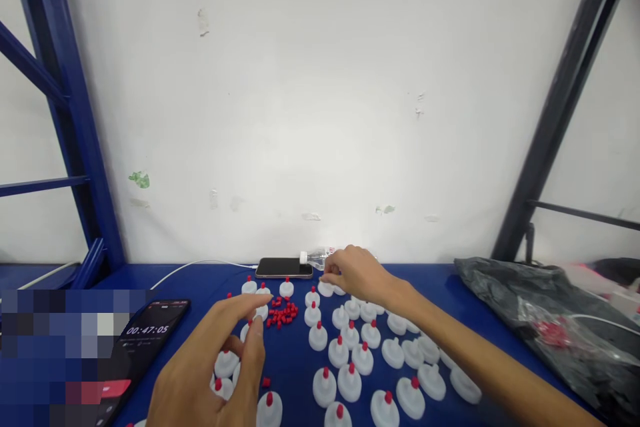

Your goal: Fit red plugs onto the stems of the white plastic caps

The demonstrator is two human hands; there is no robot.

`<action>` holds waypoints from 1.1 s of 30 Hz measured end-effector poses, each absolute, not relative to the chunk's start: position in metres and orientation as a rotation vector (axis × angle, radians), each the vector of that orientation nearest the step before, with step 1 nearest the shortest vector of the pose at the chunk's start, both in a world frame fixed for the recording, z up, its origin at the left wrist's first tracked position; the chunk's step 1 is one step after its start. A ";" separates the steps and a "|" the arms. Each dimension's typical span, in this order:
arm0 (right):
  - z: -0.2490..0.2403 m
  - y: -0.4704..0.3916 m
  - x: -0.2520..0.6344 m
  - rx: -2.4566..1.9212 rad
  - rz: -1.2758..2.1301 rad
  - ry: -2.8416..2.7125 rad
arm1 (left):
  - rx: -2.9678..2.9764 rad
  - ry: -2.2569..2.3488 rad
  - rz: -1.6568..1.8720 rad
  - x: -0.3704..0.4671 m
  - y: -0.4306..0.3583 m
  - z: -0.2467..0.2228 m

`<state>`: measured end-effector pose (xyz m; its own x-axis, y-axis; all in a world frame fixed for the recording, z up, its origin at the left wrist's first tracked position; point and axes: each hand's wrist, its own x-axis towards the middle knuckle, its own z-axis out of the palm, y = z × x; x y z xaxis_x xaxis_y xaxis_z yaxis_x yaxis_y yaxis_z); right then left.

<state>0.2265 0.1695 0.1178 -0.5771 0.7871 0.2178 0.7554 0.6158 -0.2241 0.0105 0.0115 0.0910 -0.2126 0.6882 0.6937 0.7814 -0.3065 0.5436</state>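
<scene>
My left hand (215, 360) hovers over the left part of the blue table, thumb and index finger apart with nothing visible between them. Beyond its fingertips lies a pile of small red caps (283, 313). Farther back, my right hand (357, 270) has its fingers curled together on the top of a white spouted lid (326, 288); the fingers hide the tip of its spout. Many similar lids stand spout-up around both hands. Some wear a red cap, like this capped lid (318, 337); others show a bare spout, like this uncapped lid (393, 353).
A phone (284, 267) on a white cable and a clear bottle (316, 259) lie by the wall. Another phone (150, 340) showing a timer lies at left. Dark plastic sheeting (540, 320) covers the right side, with a clear bag (555, 330) on it. Rack posts flank the table (290, 373).
</scene>
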 end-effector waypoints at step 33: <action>0.077 0.145 0.182 -0.721 -0.202 -2.895 | -1.990 -1.675 -1.412 0.001 0.018 0.080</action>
